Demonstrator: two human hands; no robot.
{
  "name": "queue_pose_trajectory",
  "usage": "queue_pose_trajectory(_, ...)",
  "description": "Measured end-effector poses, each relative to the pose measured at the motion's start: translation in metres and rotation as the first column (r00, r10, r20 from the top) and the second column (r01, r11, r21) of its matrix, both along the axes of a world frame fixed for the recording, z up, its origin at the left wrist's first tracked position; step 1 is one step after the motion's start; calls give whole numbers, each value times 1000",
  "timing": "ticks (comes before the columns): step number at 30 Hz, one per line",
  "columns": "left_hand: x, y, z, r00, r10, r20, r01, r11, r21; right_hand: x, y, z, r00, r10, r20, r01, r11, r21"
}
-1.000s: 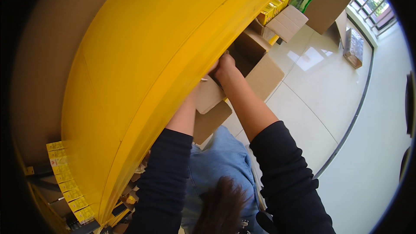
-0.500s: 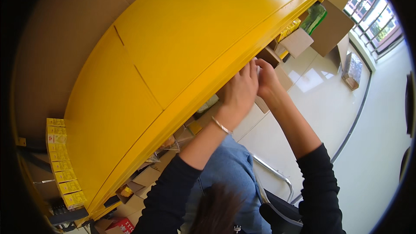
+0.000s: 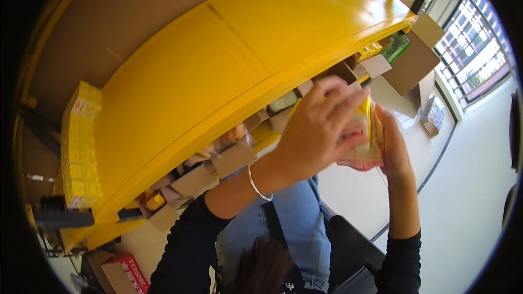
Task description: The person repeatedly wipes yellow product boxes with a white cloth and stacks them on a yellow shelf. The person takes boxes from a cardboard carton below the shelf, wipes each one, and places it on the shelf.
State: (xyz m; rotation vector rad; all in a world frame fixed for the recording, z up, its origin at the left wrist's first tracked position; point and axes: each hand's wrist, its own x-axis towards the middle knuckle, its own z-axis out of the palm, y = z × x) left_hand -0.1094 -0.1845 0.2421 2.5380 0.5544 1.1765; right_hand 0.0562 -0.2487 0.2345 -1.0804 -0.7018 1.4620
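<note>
A yellow and white package with red markings and a pinkish-red lower edge (image 3: 362,159) is held up in front of the shelf's front edge. My right hand (image 3: 395,147) grips it from the right side, thumb along its edge. In front of it, my left hand (image 3: 316,133) has its fingers stretched and apart, slightly blurred, and covers much of the package's left part. I cannot tell how firmly the left fingers touch it. A pale bracelet (image 3: 256,185) circles the left wrist.
The yellow tabletop (image 3: 218,60) spans the view, with a row of small yellow boxes (image 3: 81,147) at its left end. Beneath its front edge sit open cardboard boxes (image 3: 199,178). A red-sided carton (image 3: 131,272) stands at lower left; a clear-wrapped pack (image 3: 433,115) lies by the window.
My hands have come out from the shelf's edge, nearer to me, with the package now in sight. The left fingers have spread. The view has shifted, showing more of the boxes below.
</note>
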Motion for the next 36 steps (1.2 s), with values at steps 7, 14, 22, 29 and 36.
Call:
queue_pose_trajectory(7,-110,-5,38,957,117,265,51,834,-549,-104,39,76,579,-50,814,-354,884,307)
queue_pose_trajectory(14,-218,13,-5,660,365,656,136,801,-583,-241,122,83,216,-112,970,-734,637,236)
queue_pose_trajectory(22,-255,25,-27,532,434,727,22,851,-525,-304,132,74,342,97,935,-662,731,167)
queue_pose_trajectory(29,-251,21,-26,515,425,745,12,865,-501,-302,102,66,432,-418,799,-589,540,601)
queue_pose_trajectory(36,-259,22,-31,616,527,586,-158,811,-563,-292,93,47,384,-606,697,-711,288,642)
